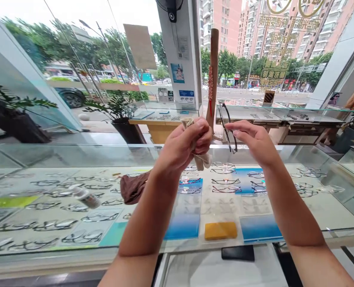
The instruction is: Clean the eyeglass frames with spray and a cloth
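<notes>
My left hand point(191, 139) is closed around a crumpled beige cloth point(203, 162), whose ends stick out above and below the fist. To its right, my right hand point(250, 137) pinches a pair of dark-framed eyeglasses point(230, 135) between thumb and fingers. The glasses are held up on end, seen nearly edge-on, above the glass display case point(179, 153). A brown cloth point(133, 187) lies on the case beside my left forearm. Farther left, a small white bottle point(85, 196) appears tipped over on the glass.
Rows of eyeglasses point(226, 189) fill the case beneath the glass. A yellow block-like case point(220, 230) is near its front edge, with a black flat object point(238, 253) below. Beyond stand a wooden post point(213, 71), potted plants point(121, 115) and more display counters point(305, 115) by the windows.
</notes>
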